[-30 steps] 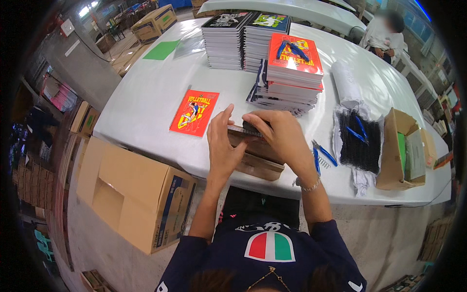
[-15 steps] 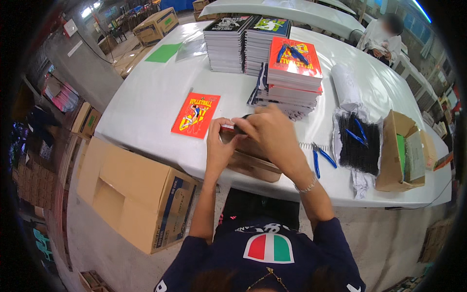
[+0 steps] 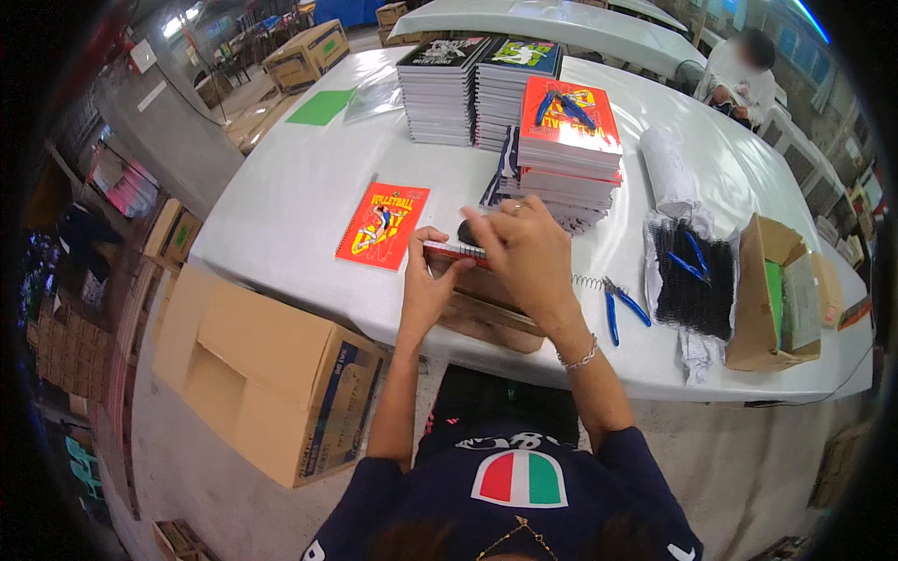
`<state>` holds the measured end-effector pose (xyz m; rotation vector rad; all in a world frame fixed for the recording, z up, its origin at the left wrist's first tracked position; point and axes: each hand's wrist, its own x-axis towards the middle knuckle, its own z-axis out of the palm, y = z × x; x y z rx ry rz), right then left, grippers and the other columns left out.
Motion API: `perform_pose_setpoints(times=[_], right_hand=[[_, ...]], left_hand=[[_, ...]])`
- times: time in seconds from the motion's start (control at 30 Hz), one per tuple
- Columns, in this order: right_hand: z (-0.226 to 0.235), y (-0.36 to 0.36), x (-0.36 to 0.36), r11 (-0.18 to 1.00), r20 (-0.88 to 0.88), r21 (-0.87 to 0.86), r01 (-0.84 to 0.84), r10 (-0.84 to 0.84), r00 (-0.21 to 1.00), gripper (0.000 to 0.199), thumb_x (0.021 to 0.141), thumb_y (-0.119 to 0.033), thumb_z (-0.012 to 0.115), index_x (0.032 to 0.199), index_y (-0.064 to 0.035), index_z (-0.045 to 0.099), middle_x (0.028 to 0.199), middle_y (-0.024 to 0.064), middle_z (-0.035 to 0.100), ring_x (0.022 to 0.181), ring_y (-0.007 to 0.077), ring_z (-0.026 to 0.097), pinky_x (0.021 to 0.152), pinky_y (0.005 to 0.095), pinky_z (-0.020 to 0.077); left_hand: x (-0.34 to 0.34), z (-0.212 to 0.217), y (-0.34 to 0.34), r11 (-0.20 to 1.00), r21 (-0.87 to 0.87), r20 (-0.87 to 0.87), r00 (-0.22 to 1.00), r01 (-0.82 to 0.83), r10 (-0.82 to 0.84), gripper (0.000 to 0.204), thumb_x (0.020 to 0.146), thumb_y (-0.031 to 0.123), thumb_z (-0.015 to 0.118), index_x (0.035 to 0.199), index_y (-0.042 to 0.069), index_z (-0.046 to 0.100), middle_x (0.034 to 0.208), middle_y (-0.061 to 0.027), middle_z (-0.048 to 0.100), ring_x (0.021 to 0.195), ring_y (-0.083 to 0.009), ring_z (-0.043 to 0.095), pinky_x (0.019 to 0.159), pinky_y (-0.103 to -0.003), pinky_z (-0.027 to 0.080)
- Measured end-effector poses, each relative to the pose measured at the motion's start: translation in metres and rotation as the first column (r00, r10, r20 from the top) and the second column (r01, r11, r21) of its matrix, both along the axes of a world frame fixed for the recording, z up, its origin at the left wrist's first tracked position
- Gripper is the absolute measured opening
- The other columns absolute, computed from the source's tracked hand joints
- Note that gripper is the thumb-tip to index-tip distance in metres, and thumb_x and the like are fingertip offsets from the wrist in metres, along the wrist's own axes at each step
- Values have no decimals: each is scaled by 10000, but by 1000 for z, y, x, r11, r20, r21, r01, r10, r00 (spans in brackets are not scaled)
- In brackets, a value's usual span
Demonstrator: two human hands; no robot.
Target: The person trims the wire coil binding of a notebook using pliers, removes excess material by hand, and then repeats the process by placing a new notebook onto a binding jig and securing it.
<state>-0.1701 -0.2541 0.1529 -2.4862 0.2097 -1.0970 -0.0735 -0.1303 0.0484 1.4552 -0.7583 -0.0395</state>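
Observation:
My left hand [image 3: 428, 292] is closed on a notebook [image 3: 449, 251] with a red cover, held edge-up so its bound edge with a dark wire coil shows. Beside that edge is my right hand [image 3: 531, 262], its fingers curled at the coil; whatever they pinch is hidden. Below both hands sits a brown wooden block [image 3: 491, 323] at the table's front edge. A dark rounded object [image 3: 467, 231] shows just behind the notebook. Right of my right hand, a loose wire coil [image 3: 586, 280] lies by blue-handled pliers [image 3: 619, 309].
A red spiral notebook [image 3: 383, 225] lies left on the white table [image 3: 271, 206]. Tall notebook stacks [image 3: 438, 103] stand behind, blue pliers [image 3: 567, 109] atop one [image 3: 571, 140]. Black coils [image 3: 687, 304], more pliers and an open carton [image 3: 748, 327] are right. A person [image 3: 739, 79] sits beyond.
My right hand has turned slightly and its thumb has lifted, so the notebook's coiled edge shows more. The view has shifted a little.

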Motion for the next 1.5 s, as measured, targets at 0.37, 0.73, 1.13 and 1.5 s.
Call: perform_pose_setpoints(times=[0.37,0.73,1.13,1.5], right_hand=[[-1,-2,6,983,2,134,-128,129,992,294,855,-285,665,670,-56,666,679,90,571,656,287,574,610,403,453],[-6,7,30,970,31,-211,-119,128,991,335,884,-313,647,677,-49,645,656,102,543,633,282,572,584,410,426],[1,8,27,985,204,-116,-127,148,968,335,870,-242,672,620,-43,571,629,98,530,584,272,538,563,389,411],[-2,1,40,932,-36,274,-237,256,966,367,891,-289,650,657,-13,591,630,135,512,585,320,513,540,390,393]], left_hand=[[-6,9,1,977,-156,-217,960,147,-179,505,838,58,737,1230,69,419,1091,-16,468,965,-105,488,883,-241,419],[0,-4,4,946,-269,-391,876,183,-281,507,877,-32,634,1319,80,410,1151,-39,504,1063,-140,518,960,-283,425],[-1,-3,-5,916,-363,-384,868,171,-315,493,909,53,656,1346,91,430,1115,-2,528,963,-80,507,878,-220,419],[1,-3,0,931,-332,-421,860,151,-289,530,908,26,639,1381,94,408,1069,4,519,891,-68,490,814,-217,415]])
